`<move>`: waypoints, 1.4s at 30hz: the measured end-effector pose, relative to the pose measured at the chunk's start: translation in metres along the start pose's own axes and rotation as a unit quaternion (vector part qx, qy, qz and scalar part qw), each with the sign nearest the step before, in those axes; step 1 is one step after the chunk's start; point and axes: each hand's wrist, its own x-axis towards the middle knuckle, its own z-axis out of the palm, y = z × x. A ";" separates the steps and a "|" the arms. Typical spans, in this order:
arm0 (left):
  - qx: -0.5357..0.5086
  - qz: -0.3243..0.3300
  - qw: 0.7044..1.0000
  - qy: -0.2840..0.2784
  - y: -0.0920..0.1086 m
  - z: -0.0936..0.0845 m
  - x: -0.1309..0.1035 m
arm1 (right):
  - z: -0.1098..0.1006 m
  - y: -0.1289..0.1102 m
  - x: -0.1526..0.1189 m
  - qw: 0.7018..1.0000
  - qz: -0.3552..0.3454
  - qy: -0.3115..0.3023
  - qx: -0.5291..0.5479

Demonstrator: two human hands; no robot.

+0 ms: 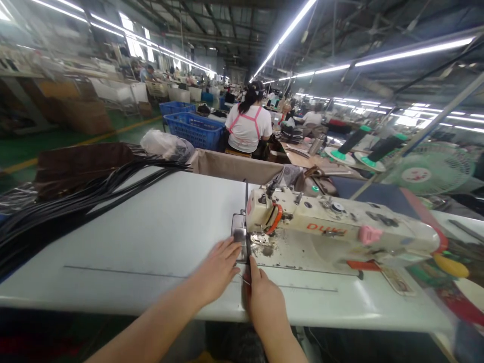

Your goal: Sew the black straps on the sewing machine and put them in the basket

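A narrow black strip runs front to back under the presser-foot area of a white sewing machine. My left hand lies flat with fingers stretched out, its fingertips on the metal plate just left of the strip. My right hand is closed around the near part of the strip, index finger pointing forward along it. A thin pale thread or tool shows between the hands, too small to name. The strip's near end is hidden by my right hand.
A bundle of long black strips drapes over the table's left side. Behind the white table stand a fabric-lined bin and blue baskets. A person sits ahead, back turned. Thread cones and a green fan stand right.
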 end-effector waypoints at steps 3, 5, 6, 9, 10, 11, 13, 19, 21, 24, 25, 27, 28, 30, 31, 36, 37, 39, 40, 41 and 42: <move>0.017 0.013 1.000 0.014 0.018 0.010 0.009 | 0.002 0.011 -0.003 0.996 -0.018 0.027 0.085; 0.019 0.022 0.999 0.024 0.022 0.013 0.008 | 0.003 0.022 -0.004 0.981 -0.039 0.054 0.182; 0.018 0.026 0.999 0.027 0.022 0.014 0.007 | 0.003 0.027 -0.003 0.969 -0.045 0.065 0.235; 0.023 0.032 0.999 0.035 0.023 0.015 0.004 | 0.004 0.043 0.002 0.930 -0.032 0.080 0.357; 0.030 0.029 0.998 0.039 0.024 0.015 0.003 | 0.004 0.046 0.004 0.920 -0.022 0.081 0.382; 0.039 0.025 0.998 0.042 0.025 0.014 0.003 | 0.003 0.049 0.006 0.913 -0.013 0.082 0.400; 0.057 0.018 0.997 0.046 0.027 0.013 0.004 | 0.001 0.051 0.009 0.903 -0.001 0.080 0.421; 0.091 0.022 0.995 0.026 0.030 0.008 0.003 | -0.002 0.047 0.005 0.896 -0.005 0.067 0.438; 0.093 0.026 0.995 0.025 0.030 0.007 0.003 | -0.003 0.045 0.002 0.897 -0.007 0.070 0.436; 0.094 0.032 0.995 0.027 0.029 0.008 0.003 | -0.002 0.043 0.000 0.895 -0.005 0.089 0.437; 0.091 0.031 0.995 0.029 0.029 0.009 0.004 | -0.001 0.042 0.000 0.893 -0.003 0.098 0.439; 0.084 0.026 0.996 0.035 0.028 0.011 0.004 | 0.001 0.041 0.000 0.889 0.004 0.116 0.443; 0.079 0.022 0.996 0.040 0.028 0.012 0.004 | 0.002 0.041 0.000 0.887 0.005 0.121 0.445; 0.074 0.020 0.996 0.047 0.029 0.013 0.004 | 0.005 0.041 0.001 0.887 0.003 0.119 0.446; 0.075 0.021 0.996 0.049 0.029 0.013 0.003 | 0.007 0.042 0.002 0.887 0.000 0.115 0.446; 0.091 0.031 0.994 0.046 0.030 0.012 0.003 | 0.011 0.047 0.004 0.892 -0.007 0.098 0.442; 0.092 0.032 0.994 0.044 0.030 0.012 0.003 | 0.011 0.048 0.004 0.892 -0.007 0.098 0.441; 0.095 0.033 0.994 0.046 0.029 0.013 0.002 | 0.011 0.048 0.003 0.893 -0.007 0.096 0.439; 0.097 0.031 0.994 0.048 0.028 0.014 0.002 | 0.011 0.048 0.003 0.893 -0.007 0.096 0.439; 0.098 0.030 0.994 0.049 0.027 0.015 0.002 | 0.011 0.048 0.002 0.893 -0.007 0.096 0.439; 0.099 0.028 0.994 0.049 0.026 0.017 0.002 | 0.011 0.047 0.002 0.893 -0.008 0.097 0.439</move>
